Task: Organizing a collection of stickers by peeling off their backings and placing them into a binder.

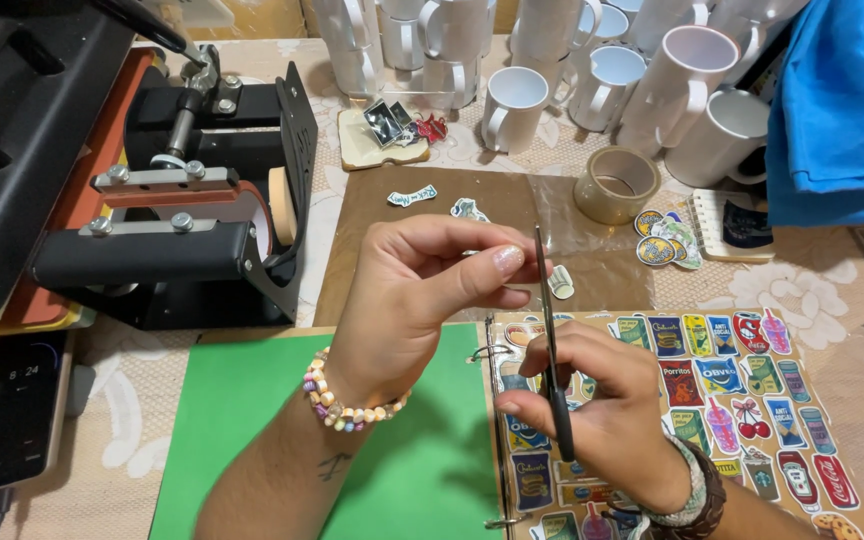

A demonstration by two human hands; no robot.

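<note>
My left hand (422,290) pinches a small sticker cut-out (561,281) between thumb and forefinger, held above the table. My right hand (592,400) grips a pair of black scissors (549,340), blades pointing up toward the left fingertips and the cut-out. Below the right hand lies a ring binder page (752,390) covered with several colourful drink and snack stickers. A beaded bracelet circles the left wrist, woven bands the right wrist.
A black mug heat press (192,200) stands at the left. Several white mugs (592,70) crowd the back. A tape roll (616,184), loose cut stickers (667,240), a green sheet (252,400), a phone (12,410) and blue cloth (842,100) surround the work area.
</note>
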